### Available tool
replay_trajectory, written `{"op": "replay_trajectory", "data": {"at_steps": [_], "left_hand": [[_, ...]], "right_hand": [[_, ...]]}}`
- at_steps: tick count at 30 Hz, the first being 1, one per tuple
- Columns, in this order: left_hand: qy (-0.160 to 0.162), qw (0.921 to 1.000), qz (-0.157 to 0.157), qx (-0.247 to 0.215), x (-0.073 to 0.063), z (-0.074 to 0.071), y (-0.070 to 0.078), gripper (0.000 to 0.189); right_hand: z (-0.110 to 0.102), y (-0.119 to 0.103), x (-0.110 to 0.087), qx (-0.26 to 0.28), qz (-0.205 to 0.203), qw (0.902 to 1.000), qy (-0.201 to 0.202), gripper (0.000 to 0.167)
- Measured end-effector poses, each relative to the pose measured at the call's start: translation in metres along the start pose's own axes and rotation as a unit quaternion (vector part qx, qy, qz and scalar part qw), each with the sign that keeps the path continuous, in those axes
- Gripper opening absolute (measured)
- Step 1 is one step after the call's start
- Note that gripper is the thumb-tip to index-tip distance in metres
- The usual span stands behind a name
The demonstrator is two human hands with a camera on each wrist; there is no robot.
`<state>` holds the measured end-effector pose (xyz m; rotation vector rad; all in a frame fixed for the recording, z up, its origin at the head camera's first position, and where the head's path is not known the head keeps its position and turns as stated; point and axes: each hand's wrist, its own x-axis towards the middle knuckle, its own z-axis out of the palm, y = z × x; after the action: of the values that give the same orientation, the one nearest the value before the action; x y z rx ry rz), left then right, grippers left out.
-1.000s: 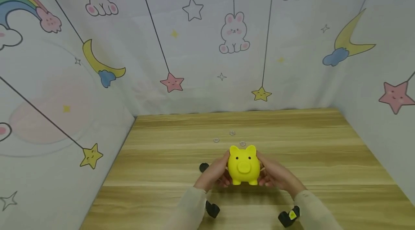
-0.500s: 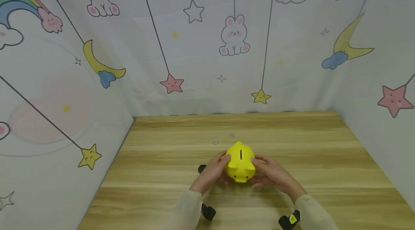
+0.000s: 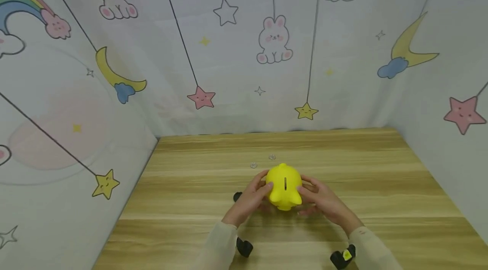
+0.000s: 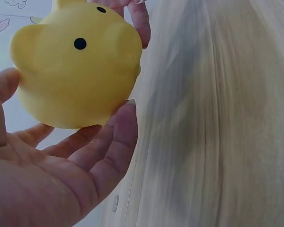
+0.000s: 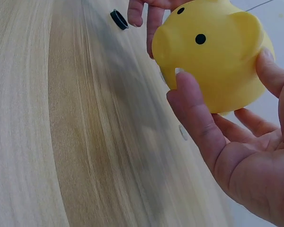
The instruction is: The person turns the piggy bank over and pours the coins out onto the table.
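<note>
Pale cream sleeves – black wrist-worn devices – right one yellow-marked.

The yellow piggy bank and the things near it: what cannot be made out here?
Head view: the inside of the piggy bank, hidden by its walls.
Head view: any markings on the small discs, too small to read.
Head view: the full shape of the black item, partly covered by the left hand.
Left wrist view: the piggy bank's top, cut off by the upper edge.

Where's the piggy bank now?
In the head view, the piggy bank is in the lower half, slightly right of centre, held between the left hand and right hand, with two small discs beyond it.
</note>
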<state>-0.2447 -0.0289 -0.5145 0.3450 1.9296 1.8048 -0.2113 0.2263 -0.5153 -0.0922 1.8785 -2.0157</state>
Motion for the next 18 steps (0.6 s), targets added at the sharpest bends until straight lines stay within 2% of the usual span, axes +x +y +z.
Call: {"op": "replay_trajectory", "data": {"at_steps": [7, 18], "left_hand": [[-0.006, 0.9997, 0.021, -0.003, -0.0015, -0.0021, -0.001, 0.062], [-0.003, 0.9995, 0.032, -0.004, -0.0006, -0.0032, 0.0008, 0.061]], "right_hand": [[-0.0011, 0.0034, -0.0005, 0.016, -0.024, 0.9994, -0.017, 0.073], [-0.0013, 0.0039, 0.0002, 0.025, -0.038, 0.9986, -0.027, 0.074]]}}
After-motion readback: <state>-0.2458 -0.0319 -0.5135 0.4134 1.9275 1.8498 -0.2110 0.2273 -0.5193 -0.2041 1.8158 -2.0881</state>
